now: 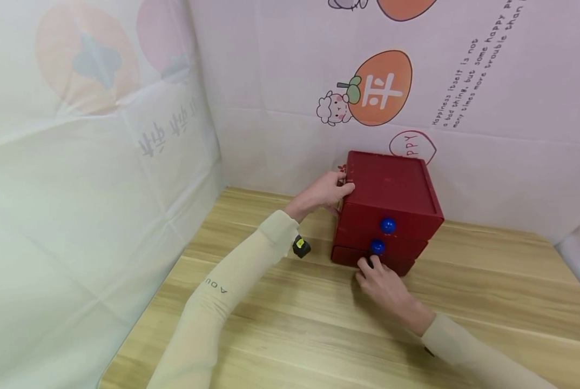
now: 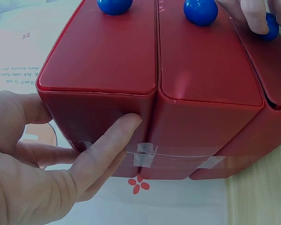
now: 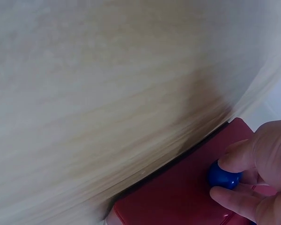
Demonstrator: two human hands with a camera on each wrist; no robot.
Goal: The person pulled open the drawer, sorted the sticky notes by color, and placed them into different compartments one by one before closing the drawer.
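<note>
A red three-drawer box (image 1: 387,183) stands on the wooden table, each drawer front bearing a round blue knob. My left hand (image 1: 325,192) rests against the box's upper left edge, its thumb on the top and its fingers, fairly straight, along the side wall. Low at the front, my right hand (image 1: 384,286) pinches the bottom drawer's blue knob (image 3: 224,176) between thumb and fingers. The top knob (image 1: 388,225) and middle knob (image 1: 377,247) are untouched. In the left wrist view the bottom drawer (image 2: 274,79) shows a thin dark gap behind its front.
Beside the left cuff a small black object with a yellow-green mark (image 1: 301,247) is visible near the table. White printed cloth (image 1: 290,81) hangs behind the box and along the left side. Clear tape (image 2: 145,154) crosses the box's side.
</note>
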